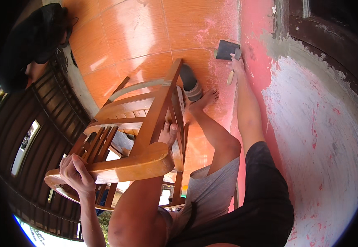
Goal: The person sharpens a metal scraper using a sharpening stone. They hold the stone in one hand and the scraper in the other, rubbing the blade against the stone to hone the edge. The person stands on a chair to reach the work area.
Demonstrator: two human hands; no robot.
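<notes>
On the left, my left hand (78, 173) is closed over the armrest (125, 168) of a brown wooden chair with slats. My right arm reaches far along the wall on the right. At its end my right hand (237, 65) grips a scraper, its wooden handle (230, 77) showing below the fingers and its metal blade (238, 53) above them. Beside the blade lies a dark, flat, squarish object (226, 50) whose kind I cannot make out. The pink wall (255, 49) runs alongside, with a large whitish, scraped-looking patch (306, 136).
One bare foot (169, 133) shows at the chair; the other (207, 100) is on the orange tiled floor (137, 37), beside a dark grey rounded object with a beige band (191, 82). Pink residue marks the floor by the wall. A dark slatted railing (43, 107) and black cloth-like item (34, 41) stand left.
</notes>
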